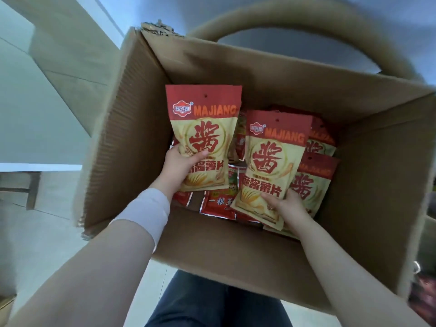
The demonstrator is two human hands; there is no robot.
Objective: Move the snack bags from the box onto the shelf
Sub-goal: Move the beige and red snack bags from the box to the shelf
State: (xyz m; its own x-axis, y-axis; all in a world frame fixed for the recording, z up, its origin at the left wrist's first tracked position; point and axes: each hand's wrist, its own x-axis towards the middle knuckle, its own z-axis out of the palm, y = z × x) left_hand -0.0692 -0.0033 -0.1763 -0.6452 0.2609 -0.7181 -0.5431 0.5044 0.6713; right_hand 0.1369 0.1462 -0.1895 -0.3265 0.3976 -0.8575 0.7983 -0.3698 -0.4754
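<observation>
An open cardboard box [132,119] sits right below me with red-and-cream snack bags inside. My left hand [179,165] grips the lower left edge of one MAJIANG chip bag [205,121], lifted upright inside the box. My right hand [286,205] holds the bottom of a second MAJIANG bag [273,152], tilted up beside the first. More bags of the same kind [313,178] lie stacked at the right. Flat red packets [217,204] cover the box floor under my hands. No shelf shows clearly in this view.
A pale wall or panel edge [59,67] rises at the left. A tan curved band [306,22] arcs behind the box. My dark trousers [212,303] show under the box's near wall. Something dark and reddish [422,296] sits at the far right edge.
</observation>
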